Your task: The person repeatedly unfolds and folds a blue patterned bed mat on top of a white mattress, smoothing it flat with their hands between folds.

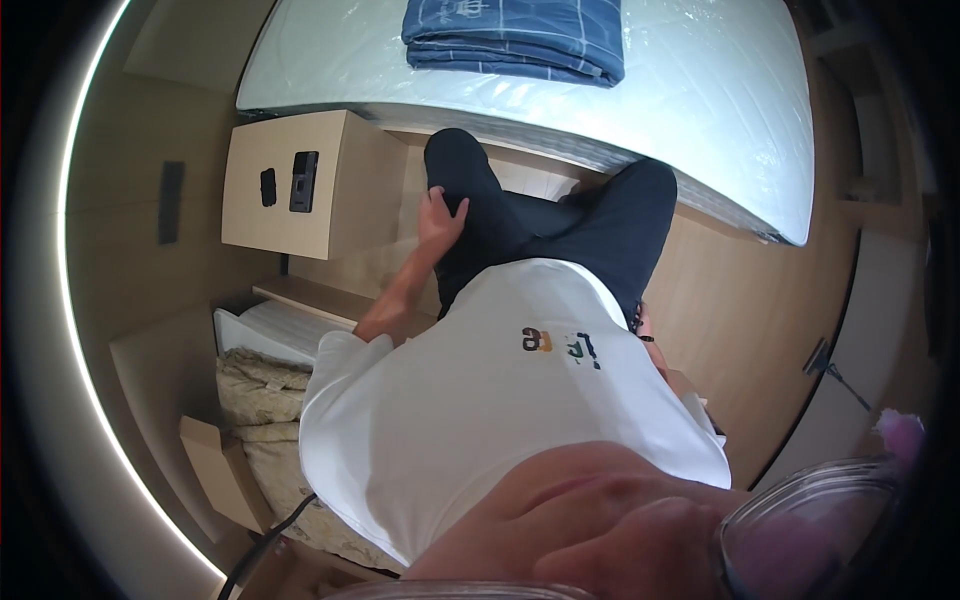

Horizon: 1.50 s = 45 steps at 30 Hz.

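Your left hand (440, 215) rests flat, fingers loose, on your dark-trousered knee (462, 165) — holding nothing. Your right hand (645, 325) is mostly hidden; I cannot tell its grip. Reach steadily for the folded blue bedding (515, 35) on the far bed (700, 100).

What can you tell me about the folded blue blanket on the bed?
The blanket is dark blue with thin pale lines crossing in a check pattern. It looks like soft woven cloth, folded into a flat stack of several layers. It lies on the bed, whose mattress appears wrapped in clear plastic, near the far edge. No hand touches it.
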Each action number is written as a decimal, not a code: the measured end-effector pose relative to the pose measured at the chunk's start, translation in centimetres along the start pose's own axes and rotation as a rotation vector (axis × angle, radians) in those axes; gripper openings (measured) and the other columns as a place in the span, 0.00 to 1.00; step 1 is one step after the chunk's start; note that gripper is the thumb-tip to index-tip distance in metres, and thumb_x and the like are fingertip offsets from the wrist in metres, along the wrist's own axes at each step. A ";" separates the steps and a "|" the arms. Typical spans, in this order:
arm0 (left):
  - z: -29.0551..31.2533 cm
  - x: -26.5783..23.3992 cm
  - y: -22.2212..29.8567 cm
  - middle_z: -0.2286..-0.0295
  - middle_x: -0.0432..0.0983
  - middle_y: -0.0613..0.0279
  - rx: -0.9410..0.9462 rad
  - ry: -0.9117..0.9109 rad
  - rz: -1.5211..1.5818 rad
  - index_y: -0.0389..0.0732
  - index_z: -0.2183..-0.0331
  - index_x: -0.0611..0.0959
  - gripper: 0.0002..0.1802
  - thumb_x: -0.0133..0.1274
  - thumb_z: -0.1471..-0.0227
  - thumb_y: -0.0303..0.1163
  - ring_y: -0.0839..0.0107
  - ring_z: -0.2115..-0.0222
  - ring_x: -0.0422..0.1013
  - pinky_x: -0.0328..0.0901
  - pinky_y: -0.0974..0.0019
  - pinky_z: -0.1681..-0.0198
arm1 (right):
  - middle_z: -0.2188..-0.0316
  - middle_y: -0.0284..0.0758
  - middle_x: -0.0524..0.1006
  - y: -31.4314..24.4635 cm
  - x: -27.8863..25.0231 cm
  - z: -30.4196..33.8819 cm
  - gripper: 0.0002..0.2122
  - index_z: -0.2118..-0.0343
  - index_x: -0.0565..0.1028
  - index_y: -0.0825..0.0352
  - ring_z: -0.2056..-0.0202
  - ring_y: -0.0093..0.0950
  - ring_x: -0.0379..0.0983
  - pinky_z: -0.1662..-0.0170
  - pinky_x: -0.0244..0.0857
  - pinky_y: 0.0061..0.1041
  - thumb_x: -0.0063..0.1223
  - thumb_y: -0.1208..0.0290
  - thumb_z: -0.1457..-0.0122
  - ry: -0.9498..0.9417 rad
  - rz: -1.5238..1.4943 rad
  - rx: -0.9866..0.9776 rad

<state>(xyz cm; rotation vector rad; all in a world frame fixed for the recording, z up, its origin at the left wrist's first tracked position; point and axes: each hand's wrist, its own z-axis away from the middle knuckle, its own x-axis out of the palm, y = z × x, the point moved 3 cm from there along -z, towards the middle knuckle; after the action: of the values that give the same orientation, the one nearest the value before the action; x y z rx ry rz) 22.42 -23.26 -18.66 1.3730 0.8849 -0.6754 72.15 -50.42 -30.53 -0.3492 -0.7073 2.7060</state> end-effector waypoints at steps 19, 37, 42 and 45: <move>-2.9 2.0 -0.2 0.66 0.69 0.46 -0.068 0.192 -0.021 0.36 0.64 0.73 0.26 0.65 0.52 0.46 0.46 0.65 0.70 0.66 0.49 0.60 | 0.75 0.37 0.78 -8.3 2.9 9.4 0.35 0.60 0.76 0.73 0.75 0.28 0.73 0.71 0.67 0.25 0.34 0.36 0.35 0.119 -0.259 0.266; -13.2 -9.3 -19.6 0.60 0.76 0.47 -0.187 0.400 -0.512 0.36 0.59 0.80 0.27 0.60 0.49 0.50 0.48 0.57 0.73 0.69 0.48 0.54 | 0.47 0.51 0.74 -10.9 0.1 0.7 0.19 0.47 0.68 0.65 0.51 0.52 0.75 0.49 0.70 0.48 0.30 0.60 0.31 0.263 1.396 -0.337; -14.8 -15.3 -30.4 0.45 0.68 0.44 -0.660 0.115 -0.486 0.36 0.42 0.72 0.52 0.60 0.56 0.68 0.47 0.44 0.67 0.64 0.46 0.42 | 0.46 0.51 0.74 -13.7 2.1 3.5 0.24 0.43 0.69 0.70 0.46 0.54 0.71 0.42 0.66 0.45 0.26 0.57 0.29 0.277 1.105 -0.168; -15.1 -18.1 -35.0 0.45 0.69 0.45 -0.506 0.098 -0.455 0.40 0.40 0.73 0.56 0.62 0.60 0.70 0.46 0.43 0.67 0.63 0.47 0.40 | 0.41 0.54 0.71 -12.9 2.2 2.1 0.33 0.41 0.72 0.69 0.38 0.50 0.65 0.35 0.56 0.41 0.27 0.44 0.31 0.361 0.754 -0.018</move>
<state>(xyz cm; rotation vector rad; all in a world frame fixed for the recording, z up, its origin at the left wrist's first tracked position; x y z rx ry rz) -18.49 -13.54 -21.71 0.7597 1.3612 -0.6668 72.59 -39.91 -22.54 -1.2948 -0.5669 3.1558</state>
